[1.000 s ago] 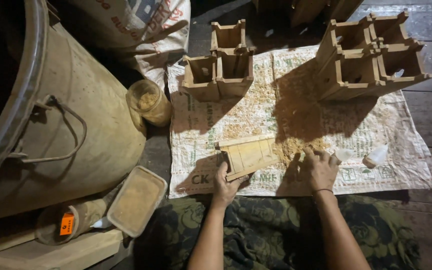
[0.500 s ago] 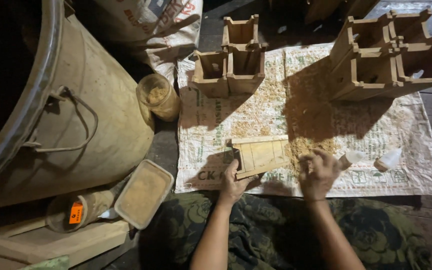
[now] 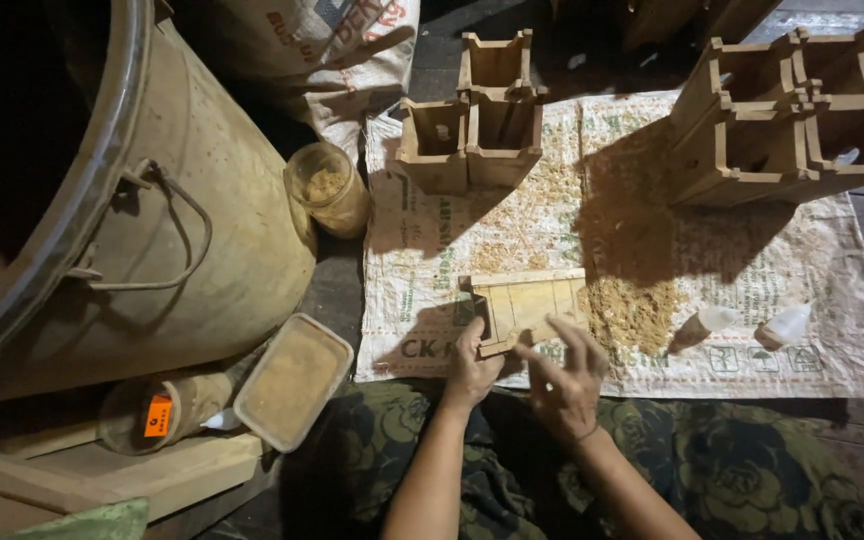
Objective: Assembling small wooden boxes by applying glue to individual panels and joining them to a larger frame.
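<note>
A dim wooden floor, lit from above, with a printed woven sack (image 3: 812, 330) spread flat across the middle and right of the frame as a work mat. A big metal drum (image 3: 182, 240) with a wire handle fills the upper left; just beside it stands a glass jar (image 3: 327, 190) of pale grains, and lower left lie a rectangular plastic tub (image 3: 292, 380) of the same stuff and a tipped bottle (image 3: 157, 410) with an orange label.

At centre bottom the person sits with a dark floral cloth over the lap. The left hand (image 3: 472, 365) grips the near corner of a small flat wooden frame (image 3: 527, 305) lying on the sack, fingers closed on its edge. The right hand (image 3: 567, 375) hovers just beside the frame with fingers spread and loose, holding nothing that I can make out.

To the right of the frame, touching it, sits a heap of sawdust-like grain (image 3: 637, 310). More is scattered toward the top, where a cluster of three open wooden boxes (image 3: 477, 115) stands upper centre and a larger stack of boxes (image 3: 787, 115) upper right. Those look assembled; the flat frame looks unfinished, my guess being several pieces remain
</note>
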